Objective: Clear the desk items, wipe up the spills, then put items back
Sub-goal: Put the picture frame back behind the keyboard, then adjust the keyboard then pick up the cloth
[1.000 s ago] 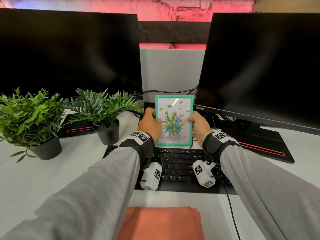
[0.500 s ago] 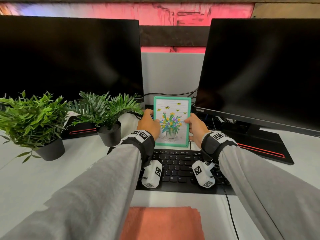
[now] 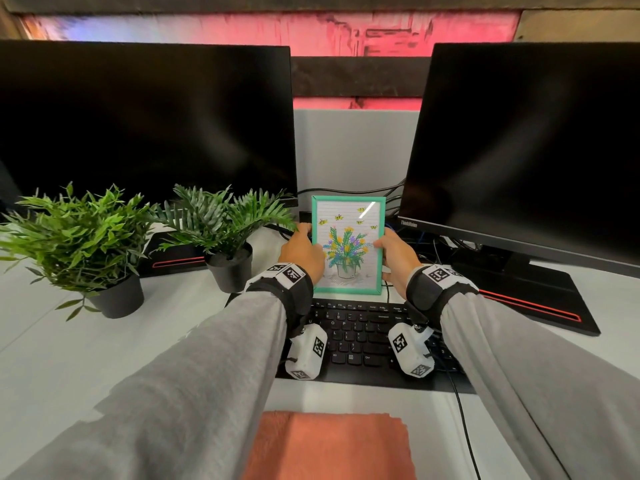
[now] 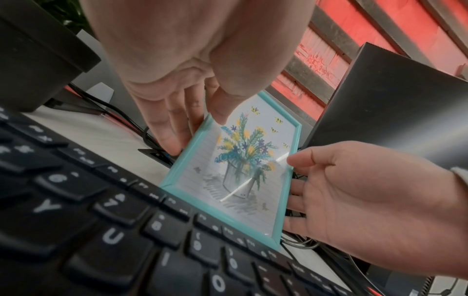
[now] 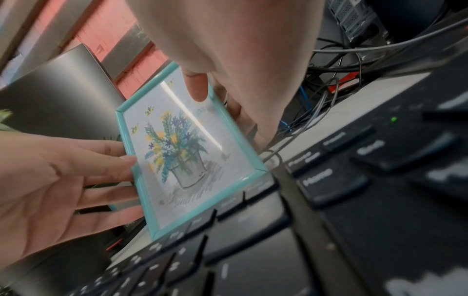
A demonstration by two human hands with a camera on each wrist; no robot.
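Note:
A teal picture frame (image 3: 349,247) with a flower drawing stands upright just behind the black keyboard (image 3: 360,337), between the two monitors. My left hand (image 3: 301,251) grips its left edge, thumb on the front and fingers behind. My right hand (image 3: 394,254) grips the right edge the same way. The left wrist view shows the frame (image 4: 240,176) with my left hand (image 4: 195,130) above it and my right hand (image 4: 354,190) beside it. In the right wrist view the frame (image 5: 182,160) sits between my right hand (image 5: 220,106) and left hand (image 5: 63,180). The keyboard hides its bottom edge.
Two potted plants (image 3: 79,237) (image 3: 225,223) stand on the left of the white desk (image 3: 69,358). Dark monitors (image 3: 145,123) (image 3: 533,143) fill the back, with cables (image 5: 329,96) behind the frame. An orange cloth (image 3: 332,445) lies at the near edge.
Both hands keep their hold on the frame, which stays in nearly the same spot behind the keyboard. The head view has tilted up a little.

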